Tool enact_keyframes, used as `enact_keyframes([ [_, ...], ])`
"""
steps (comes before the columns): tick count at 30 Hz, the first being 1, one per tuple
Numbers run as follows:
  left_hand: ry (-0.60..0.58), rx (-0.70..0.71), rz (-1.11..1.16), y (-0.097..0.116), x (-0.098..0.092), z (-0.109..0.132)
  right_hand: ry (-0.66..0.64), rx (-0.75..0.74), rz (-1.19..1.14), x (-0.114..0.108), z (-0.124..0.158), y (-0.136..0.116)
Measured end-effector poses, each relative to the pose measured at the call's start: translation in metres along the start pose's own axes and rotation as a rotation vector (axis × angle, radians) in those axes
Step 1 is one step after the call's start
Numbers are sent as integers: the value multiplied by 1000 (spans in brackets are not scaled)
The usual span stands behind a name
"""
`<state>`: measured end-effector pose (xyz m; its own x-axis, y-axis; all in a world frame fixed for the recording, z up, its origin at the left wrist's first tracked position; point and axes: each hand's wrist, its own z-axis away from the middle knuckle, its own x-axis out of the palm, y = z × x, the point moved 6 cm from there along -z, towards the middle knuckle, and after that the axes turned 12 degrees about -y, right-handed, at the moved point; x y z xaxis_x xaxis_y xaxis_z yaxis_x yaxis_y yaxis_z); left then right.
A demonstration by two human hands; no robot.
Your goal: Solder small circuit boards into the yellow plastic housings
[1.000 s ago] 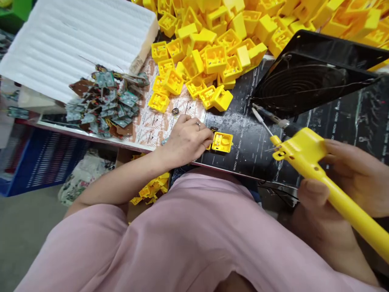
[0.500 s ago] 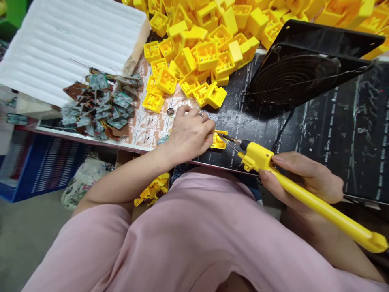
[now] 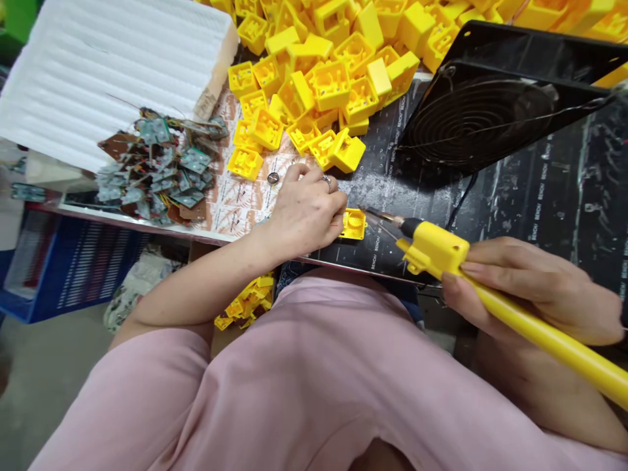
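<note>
My right hand (image 3: 534, 284) is wrapped round the yellow handle of a soldering iron (image 3: 436, 252). Its dark metal tip and a thin feed tube point left, a little apart from a small yellow plastic housing (image 3: 354, 224). That housing lies on the bench near its front edge, with its open side up. My left hand (image 3: 311, 212), a ring on one finger, is closed at the housing's left end. Its fingertips are hidden beneath the hand, and a bit of thin red wire shows beside them.
Many yellow housings (image 3: 328, 85) are heaped at the back. A black fan (image 3: 471, 124) stands at right. Circuit boards with wires (image 3: 157, 170) are piled at left by a white foam block (image 3: 122, 65). A small metal ring (image 3: 273, 178) lies near my left hand. Below is a blue crate (image 3: 98, 261).
My right hand has drawn the soldering iron back to the right, so its tip has left the yellow housing. My left hand stays in place at the housing.
</note>
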<state>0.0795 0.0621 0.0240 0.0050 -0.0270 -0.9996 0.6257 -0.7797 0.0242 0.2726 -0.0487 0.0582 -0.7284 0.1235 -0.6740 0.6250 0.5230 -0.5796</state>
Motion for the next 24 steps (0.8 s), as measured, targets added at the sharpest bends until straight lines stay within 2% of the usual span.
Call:
enact_keyframes([
  [4,-27,-11,11,0,2,-2,3,-83,0,-1,5,1],
  [6,-46,-19,21,0,2,-3,12,-24,-3,-1,4,1],
  [9,-74,-1,29,-3,0,0,124,78,-21,-6,5,0],
  [14,-97,188,222,-9,-11,25,253,272,-16,-8,22,10],
  [17,-18,203,289,-13,-11,38,316,235,-12,-7,28,14],
  [21,155,190,232,-9,-6,41,269,199,61,-3,27,13],
  [24,211,154,172,-5,-3,37,281,199,60,-5,29,11],
])
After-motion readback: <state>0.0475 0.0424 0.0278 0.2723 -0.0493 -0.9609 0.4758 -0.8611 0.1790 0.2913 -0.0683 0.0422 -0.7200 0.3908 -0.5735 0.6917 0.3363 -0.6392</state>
